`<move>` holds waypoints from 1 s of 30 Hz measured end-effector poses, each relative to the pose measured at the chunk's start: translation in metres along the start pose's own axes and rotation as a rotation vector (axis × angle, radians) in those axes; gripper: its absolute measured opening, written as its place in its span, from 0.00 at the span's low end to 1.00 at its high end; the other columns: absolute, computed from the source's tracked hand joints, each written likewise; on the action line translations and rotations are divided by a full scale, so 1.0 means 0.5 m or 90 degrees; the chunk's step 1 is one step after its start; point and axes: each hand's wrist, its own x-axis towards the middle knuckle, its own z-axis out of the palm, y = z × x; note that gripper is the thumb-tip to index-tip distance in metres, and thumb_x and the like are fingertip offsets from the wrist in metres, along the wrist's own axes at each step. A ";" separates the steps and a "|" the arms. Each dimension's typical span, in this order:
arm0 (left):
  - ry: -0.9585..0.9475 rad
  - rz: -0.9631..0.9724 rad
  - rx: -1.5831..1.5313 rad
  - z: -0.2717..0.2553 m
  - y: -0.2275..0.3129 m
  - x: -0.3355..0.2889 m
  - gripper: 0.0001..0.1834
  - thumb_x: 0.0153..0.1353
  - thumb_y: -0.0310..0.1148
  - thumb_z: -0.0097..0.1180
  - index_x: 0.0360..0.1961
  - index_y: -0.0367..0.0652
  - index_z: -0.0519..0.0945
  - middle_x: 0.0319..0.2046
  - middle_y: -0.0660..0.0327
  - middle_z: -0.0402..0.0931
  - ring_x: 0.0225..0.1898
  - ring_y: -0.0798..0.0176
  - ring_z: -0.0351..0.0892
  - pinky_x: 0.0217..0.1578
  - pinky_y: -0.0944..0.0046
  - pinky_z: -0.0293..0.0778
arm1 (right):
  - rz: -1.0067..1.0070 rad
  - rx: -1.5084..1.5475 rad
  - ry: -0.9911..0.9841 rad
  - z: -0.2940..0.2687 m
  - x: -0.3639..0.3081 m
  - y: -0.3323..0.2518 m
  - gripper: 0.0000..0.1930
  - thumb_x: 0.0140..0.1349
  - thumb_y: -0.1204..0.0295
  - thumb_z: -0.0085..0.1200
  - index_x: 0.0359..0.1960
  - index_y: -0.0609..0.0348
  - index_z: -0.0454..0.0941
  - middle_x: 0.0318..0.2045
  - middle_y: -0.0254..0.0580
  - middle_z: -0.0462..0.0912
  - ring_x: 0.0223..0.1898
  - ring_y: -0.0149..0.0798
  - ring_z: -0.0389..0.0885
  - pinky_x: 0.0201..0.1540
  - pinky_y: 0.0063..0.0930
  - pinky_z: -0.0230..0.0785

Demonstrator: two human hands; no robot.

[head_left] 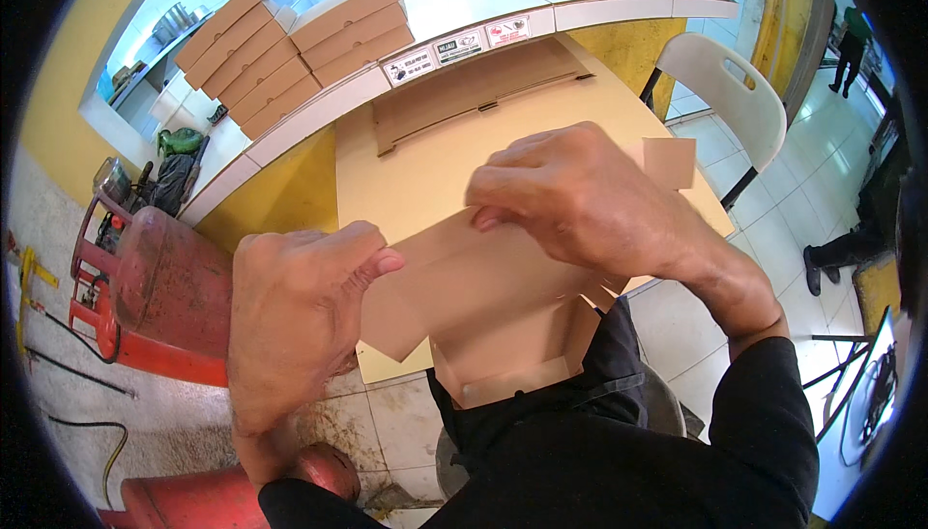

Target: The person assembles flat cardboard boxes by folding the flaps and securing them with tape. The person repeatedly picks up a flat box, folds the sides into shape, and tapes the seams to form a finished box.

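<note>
Above my lap I have a partly folded brown cardboard box (464, 282), its raised panel slanting between my two hands and its lower section resting near my dark apron. My left hand (304, 311) grips the panel's left end, thumb pointing inward and the other fingers largely hidden. Over the panel's upper right edge curls my right hand (580, 200), fingers closed on the board. Just beyond lies a cream tabletop (411, 195), with flat cardboard blanks (474, 99) at its far side under the counter.
Stacked closed cardboard boxes (353, 31) stand on the white tiled counter (464, 12). Red gas cylinders (169, 287) are close on the left, with hoses by the wall. A white chair (730, 94) is beyond the table's right side. Farther right appear a person's leg (851, 249) and another person (851, 41).
</note>
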 end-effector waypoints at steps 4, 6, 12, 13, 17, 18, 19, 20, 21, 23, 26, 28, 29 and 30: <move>0.068 0.016 -0.043 0.006 -0.036 -0.003 0.10 0.59 0.27 0.64 0.24 0.37 0.76 0.18 0.45 0.69 0.21 0.41 0.71 0.22 0.55 0.66 | 0.045 -0.016 0.009 -0.033 -0.031 0.041 0.04 0.56 0.81 0.63 0.33 0.63 0.81 0.27 0.45 0.84 0.33 0.49 0.86 0.34 0.36 0.76; 0.080 0.008 -0.048 -0.003 -0.048 -0.006 0.09 0.59 0.25 0.63 0.25 0.36 0.76 0.19 0.45 0.69 0.21 0.40 0.70 0.22 0.57 0.65 | 0.050 -0.042 -0.008 -0.049 -0.045 0.065 0.04 0.56 0.82 0.63 0.32 0.63 0.81 0.27 0.45 0.84 0.32 0.49 0.86 0.34 0.35 0.76; 0.099 -0.011 -0.051 -0.013 -0.159 -0.030 0.09 0.65 0.29 0.59 0.29 0.34 0.78 0.18 0.54 0.71 0.19 0.61 0.73 0.25 0.64 0.65 | 0.195 -0.142 0.052 -0.119 -0.094 0.144 0.05 0.59 0.84 0.59 0.37 0.65 0.83 0.31 0.42 0.88 0.36 0.38 0.89 0.41 0.29 0.79; 0.110 -0.096 -0.088 -0.022 -0.205 -0.042 0.11 0.67 0.31 0.58 0.30 0.33 0.79 0.20 0.59 0.74 0.21 0.65 0.74 0.26 0.65 0.66 | 0.248 -0.121 0.118 -0.130 -0.105 0.166 0.06 0.61 0.83 0.58 0.38 0.65 0.83 0.33 0.41 0.89 0.38 0.35 0.89 0.42 0.28 0.79; 0.166 -0.348 -0.320 0.004 -0.380 -0.098 0.17 0.73 0.37 0.55 0.36 0.32 0.84 0.30 0.70 0.82 0.30 0.75 0.76 0.31 0.70 0.70 | 0.293 -0.126 0.307 -0.133 -0.143 0.160 0.16 0.67 0.75 0.58 0.56 0.60 0.81 0.50 0.45 0.87 0.47 0.40 0.86 0.53 0.34 0.77; 0.179 -0.382 -0.405 0.038 -0.420 -0.116 0.18 0.74 0.38 0.54 0.38 0.31 0.86 0.33 0.71 0.83 0.32 0.75 0.77 0.31 0.70 0.71 | 0.322 -0.084 0.274 -0.122 -0.165 0.153 0.17 0.67 0.73 0.58 0.56 0.60 0.81 0.52 0.44 0.86 0.49 0.41 0.86 0.54 0.36 0.77; 0.209 -0.424 -0.443 0.072 -0.470 -0.150 0.18 0.74 0.39 0.55 0.42 0.32 0.86 0.34 0.69 0.84 0.32 0.75 0.78 0.32 0.70 0.73 | 0.345 -0.035 0.247 -0.107 -0.193 0.156 0.17 0.67 0.72 0.59 0.57 0.59 0.80 0.53 0.44 0.86 0.51 0.42 0.85 0.55 0.38 0.76; 0.236 -0.464 -0.488 0.128 -0.518 -0.177 0.18 0.74 0.40 0.55 0.45 0.33 0.87 0.36 0.66 0.86 0.32 0.75 0.79 0.33 0.70 0.74 | 0.372 0.008 0.216 -0.086 -0.221 0.161 0.18 0.68 0.71 0.59 0.58 0.59 0.80 0.54 0.43 0.85 0.53 0.42 0.84 0.57 0.39 0.75; 0.240 -0.516 -0.528 0.182 -0.531 -0.199 0.18 0.73 0.40 0.56 0.45 0.34 0.87 0.36 0.65 0.86 0.31 0.74 0.80 0.32 0.70 0.74 | 0.401 0.022 0.180 -0.061 -0.251 0.164 0.18 0.67 0.70 0.59 0.58 0.60 0.79 0.55 0.44 0.84 0.55 0.42 0.83 0.58 0.40 0.74; 0.192 -0.617 -0.558 0.256 -0.530 -0.256 0.19 0.72 0.42 0.58 0.45 0.35 0.86 0.35 0.64 0.86 0.31 0.73 0.81 0.31 0.69 0.75 | 0.459 0.049 0.109 -0.009 -0.312 0.168 0.20 0.67 0.69 0.60 0.59 0.61 0.79 0.57 0.45 0.83 0.59 0.43 0.80 0.62 0.41 0.71; 0.107 -0.641 -0.702 0.360 -0.487 -0.339 0.18 0.71 0.42 0.59 0.44 0.35 0.85 0.33 0.63 0.85 0.29 0.73 0.80 0.29 0.68 0.75 | 0.520 0.089 0.037 0.062 -0.397 0.162 0.22 0.67 0.67 0.61 0.60 0.62 0.76 0.59 0.50 0.80 0.63 0.48 0.76 0.66 0.41 0.67; 0.029 -0.688 -0.703 0.397 -0.441 -0.356 0.18 0.72 0.42 0.57 0.44 0.35 0.85 0.34 0.62 0.85 0.29 0.70 0.81 0.31 0.68 0.76 | 0.543 0.129 -0.005 0.100 -0.447 0.157 0.24 0.65 0.65 0.63 0.61 0.61 0.75 0.61 0.51 0.78 0.65 0.51 0.74 0.67 0.42 0.65; -0.010 -0.711 -0.701 0.410 -0.427 -0.363 0.18 0.73 0.41 0.56 0.44 0.35 0.84 0.34 0.61 0.85 0.29 0.69 0.82 0.32 0.68 0.77 | 0.554 0.136 -0.033 0.115 -0.473 0.157 0.26 0.63 0.65 0.64 0.62 0.59 0.74 0.63 0.51 0.76 0.66 0.52 0.72 0.68 0.43 0.64; -0.009 -0.695 -0.561 0.417 -0.421 -0.371 0.17 0.72 0.40 0.57 0.46 0.34 0.83 0.36 0.59 0.85 0.32 0.66 0.83 0.35 0.67 0.77 | 0.546 0.102 -0.047 0.127 -0.483 0.152 0.28 0.62 0.66 0.65 0.63 0.58 0.73 0.64 0.51 0.75 0.67 0.53 0.71 0.68 0.44 0.64</move>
